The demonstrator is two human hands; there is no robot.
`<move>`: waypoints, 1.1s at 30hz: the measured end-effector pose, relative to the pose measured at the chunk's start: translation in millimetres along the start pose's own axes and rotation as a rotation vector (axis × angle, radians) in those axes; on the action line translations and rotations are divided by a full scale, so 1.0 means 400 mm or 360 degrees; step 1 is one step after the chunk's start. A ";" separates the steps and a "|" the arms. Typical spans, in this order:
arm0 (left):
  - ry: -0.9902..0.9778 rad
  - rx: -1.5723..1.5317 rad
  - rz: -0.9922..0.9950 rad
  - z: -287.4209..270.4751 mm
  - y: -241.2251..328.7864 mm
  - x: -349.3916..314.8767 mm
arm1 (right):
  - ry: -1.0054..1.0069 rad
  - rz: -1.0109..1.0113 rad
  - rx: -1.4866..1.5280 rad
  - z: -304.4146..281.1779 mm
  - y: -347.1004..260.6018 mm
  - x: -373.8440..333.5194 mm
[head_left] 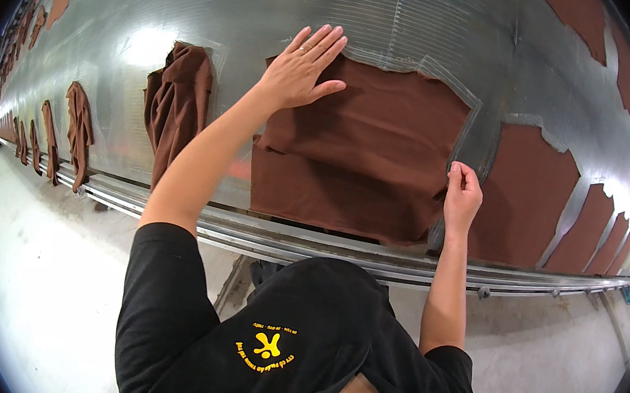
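Note:
A brown cut fabric piece (367, 140) lies on the metal table in front of me, with a soft fold across its middle and its lower part by the table's near edge. My left hand (302, 68) rests flat on its upper left corner, fingers stretched out and thumb spread. At the right edge of the cloth, my right hand (464, 193) is closed in a pinch, thumb against fingers, at the fabric's margin. Pale outline marks on the table run around the top and right edges of the piece.
Left of me, a crumpled brown piece (179, 102) and several narrower bunched ones hang toward the table's near edge. Flat brown panels (526, 196) line the table on the right. A metal rail (309, 253) runs along the near edge, and more pieces lie along the far side.

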State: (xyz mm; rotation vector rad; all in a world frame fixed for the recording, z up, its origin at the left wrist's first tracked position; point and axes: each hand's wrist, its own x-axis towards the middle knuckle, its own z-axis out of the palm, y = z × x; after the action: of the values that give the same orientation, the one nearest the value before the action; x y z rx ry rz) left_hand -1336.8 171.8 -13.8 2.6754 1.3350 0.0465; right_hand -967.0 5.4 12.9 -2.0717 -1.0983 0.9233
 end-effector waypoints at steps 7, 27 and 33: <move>0.0557 -0.0325 -0.0427 0.011 0.086 0.010 | 0.0040 0.0004 -0.0018 0.006 -0.017 0.005; 0.0114 -0.0665 0.0159 0.041 0.418 0.040 | -0.0044 0.0058 0.0037 0.023 -0.019 0.045; 0.0583 -0.0556 -0.0062 0.018 0.271 0.049 | -0.0026 0.0283 0.0005 0.032 -0.033 0.061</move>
State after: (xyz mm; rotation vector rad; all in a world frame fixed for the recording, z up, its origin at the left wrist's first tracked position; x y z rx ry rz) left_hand -1238.7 122.4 -5.5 2.4148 1.3216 0.7259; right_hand -972.8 35.0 8.5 -2.1898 -0.9310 1.0278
